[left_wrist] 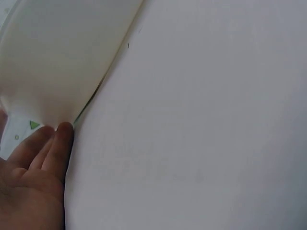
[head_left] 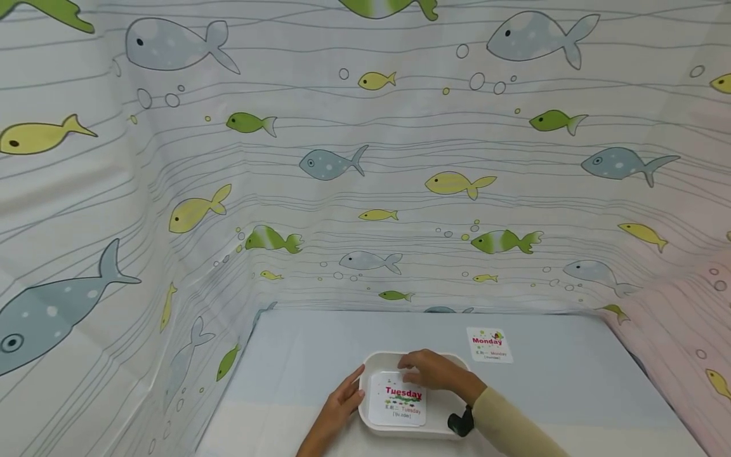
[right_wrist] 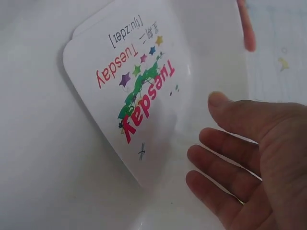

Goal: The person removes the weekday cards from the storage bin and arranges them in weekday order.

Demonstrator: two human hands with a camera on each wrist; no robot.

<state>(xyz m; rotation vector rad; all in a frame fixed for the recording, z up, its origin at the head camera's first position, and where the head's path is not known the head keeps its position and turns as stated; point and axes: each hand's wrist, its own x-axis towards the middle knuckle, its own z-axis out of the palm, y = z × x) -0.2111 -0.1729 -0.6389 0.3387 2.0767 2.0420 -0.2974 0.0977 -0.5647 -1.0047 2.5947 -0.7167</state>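
A white tray (head_left: pixel 411 433) stands on the table, with a "Tuesday" card (head_left: pixel 396 409) in its left part. In the right wrist view, the edge of another card shows beneath the Tuesday card (right_wrist: pixel 139 81). My left hand (head_left: pixel 337 409) touches the tray's left side from outside, its fingers fairly straight against the wall in the left wrist view. Over the tray, my right hand (head_left: pixel 434 371) is beside the card's top edge. Its fingers (right_wrist: pixel 225 158) are loosely bent and apart from the thumb, with nothing between them.
A "Monday" card (head_left: pixel 490 346) lies on the table (head_left: pixel 320 336) behind the tray, to the right. A black device (head_left: pixel 460 421) is strapped at the right wrist. A fish-patterned curtain (head_left: pixel 411 133) stands behind and at both sides.
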